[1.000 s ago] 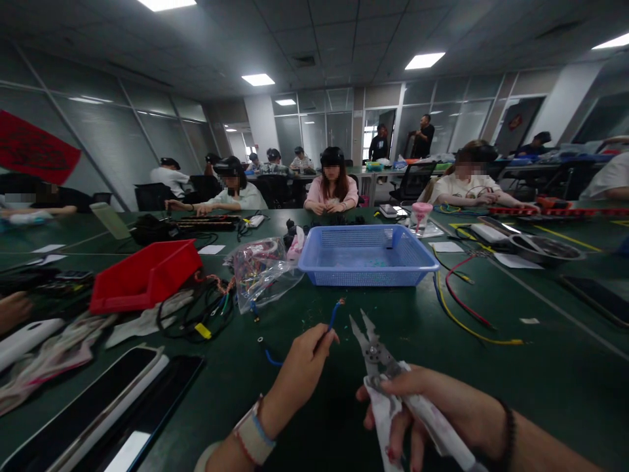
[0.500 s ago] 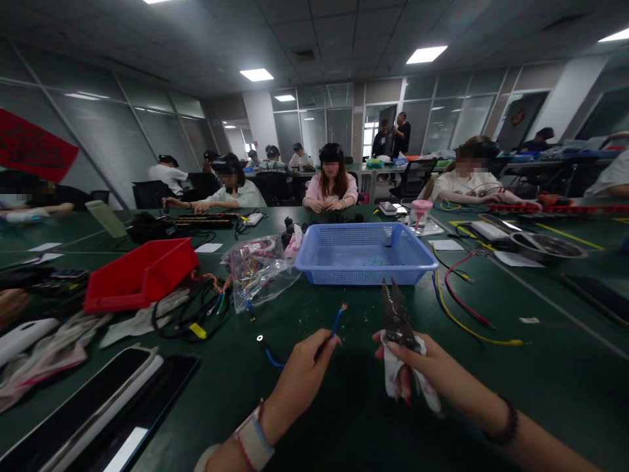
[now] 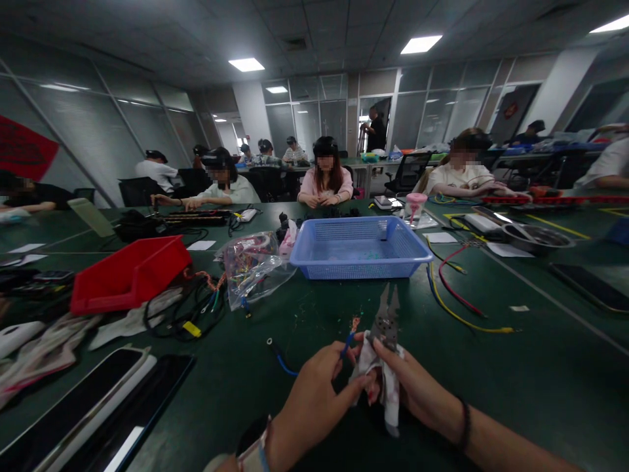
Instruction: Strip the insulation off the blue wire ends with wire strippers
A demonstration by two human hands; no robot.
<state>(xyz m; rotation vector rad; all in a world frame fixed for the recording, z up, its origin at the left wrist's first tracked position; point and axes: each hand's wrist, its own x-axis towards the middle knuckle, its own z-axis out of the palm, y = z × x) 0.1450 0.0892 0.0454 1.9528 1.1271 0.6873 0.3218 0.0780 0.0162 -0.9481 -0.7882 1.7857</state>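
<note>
A blue wire (image 3: pixel 348 341) with bared, splayed copper strands at its upper end is held in my left hand (image 3: pixel 317 393). The wire's other end, with a ring terminal, lies on the dark green table to the left. My right hand (image 3: pixel 400 373) is closed around metal wire-stripping pliers (image 3: pixel 386 321), whose handles are wrapped in white cloth (image 3: pixel 366 360). The jaws point up and stand apart, with nothing between them. My left thumb reaches the cloth-wrapped handles. Beyond the hands stands a blue plastic basket (image 3: pixel 358 270) with small green bits inside.
At left are a red bin (image 3: pixel 130 275), a clear bag of wires (image 3: pixel 250 269), black cables and two dark flat devices. Yellow and red wires (image 3: pixel 462 318) lie at right. Several people sit across the table.
My hands have come together; the left hand moved right and the pliers moved left and lower. My left thumb now meets the cloth-wrapped handles, and the view has shifted slightly.
</note>
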